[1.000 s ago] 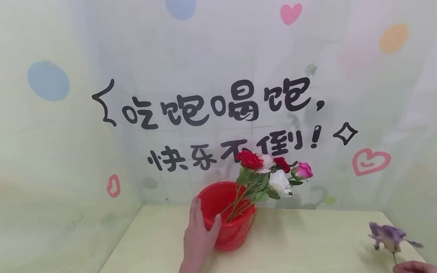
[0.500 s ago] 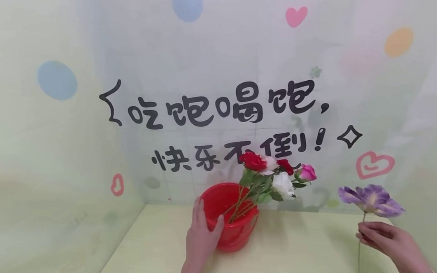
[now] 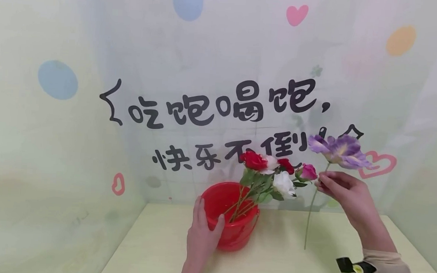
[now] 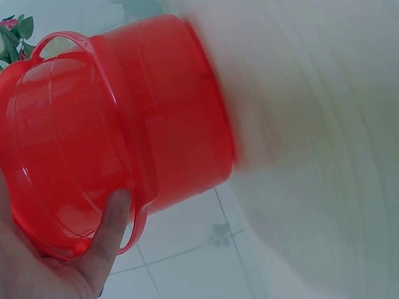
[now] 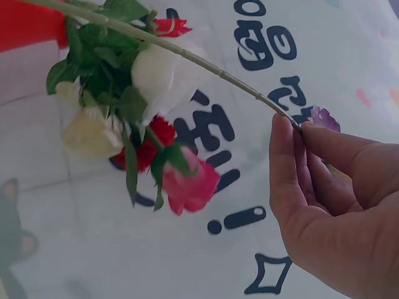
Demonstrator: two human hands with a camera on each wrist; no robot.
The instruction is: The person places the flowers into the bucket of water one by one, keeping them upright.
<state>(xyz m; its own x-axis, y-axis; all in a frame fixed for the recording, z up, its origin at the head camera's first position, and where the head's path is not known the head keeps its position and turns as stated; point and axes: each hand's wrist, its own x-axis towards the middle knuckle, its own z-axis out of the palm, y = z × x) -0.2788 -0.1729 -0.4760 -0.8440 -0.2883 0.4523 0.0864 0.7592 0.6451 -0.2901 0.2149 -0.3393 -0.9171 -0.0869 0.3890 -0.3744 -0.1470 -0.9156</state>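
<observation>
A red plastic bucket [image 3: 235,237] stands on the table, with several roses leaning out to the right: red, white, pale and a pink rose [image 3: 307,172]. My left hand [image 3: 202,243] holds the bucket's near-left side, the thumb at the rim and the fingers spread along the side. To the right of the roses, my right hand [image 3: 351,198] pinches a purple flower [image 3: 339,152] by its stem, just below the bloom. That stem [image 3: 310,217] hangs down, apart from the bucket. In the right wrist view the pinched stem [image 5: 187,55] crosses in front of the roses.
The pale wooden table [image 3: 153,256] meets a printed wall sheet [image 3: 208,49] at its back edge. Similar sheets rise at left and right. The bucket's red handle [image 4: 128,118] lies down against its side.
My right hand has carried the purple flower leftward and up, from the table's right edge to beside the roses. My left hand has stayed on the bucket.
</observation>
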